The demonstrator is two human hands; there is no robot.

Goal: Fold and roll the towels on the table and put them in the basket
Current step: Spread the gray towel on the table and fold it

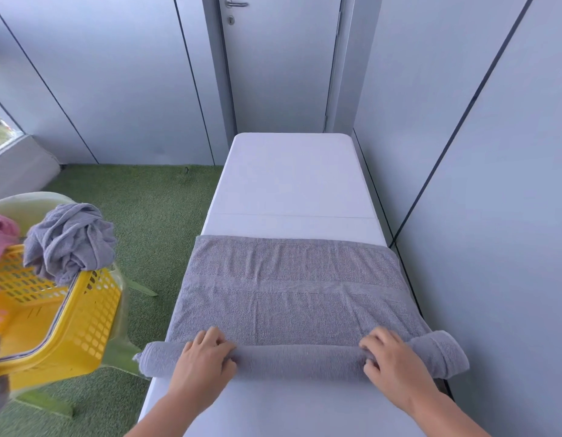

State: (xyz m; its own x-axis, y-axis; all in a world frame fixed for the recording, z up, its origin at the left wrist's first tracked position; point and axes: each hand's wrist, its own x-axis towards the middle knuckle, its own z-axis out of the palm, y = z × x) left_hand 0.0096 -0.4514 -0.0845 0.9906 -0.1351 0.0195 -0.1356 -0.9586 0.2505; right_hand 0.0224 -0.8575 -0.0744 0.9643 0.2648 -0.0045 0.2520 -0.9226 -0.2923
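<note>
Far left, off the table's left edge: yellow basket [68, 310] on a pale green chair [37, 200], crumpled towel [70, 244] draped over the far rim, pink cloth [0, 234] at the basket's left side. Green turf [160, 209] below.

Next, white table [289, 184], running away toward a closed door [279, 74]. Grey towel [292, 285] flat across the table's near half, left edge to right edge, far hem just short of the middle seam. Near end wound into a roll [295, 361], lying crosswise, tips poking past both side edges.

Left hand [204, 357] on the roll's left part, fingers curled over the top, clamped on the cloth. Right hand [390, 357] on the right part, same grip, fingers bent over the roll.

Step, as judged: rolling, early on, with most of the towel flat ahead; folding looks done.

Next move calls for pushing the roll away toward the far hem, hands level and even so it stays straight. Right tip looks fatter and looser, probably wants tightening. Afterwards, lift left to the basket.
</note>
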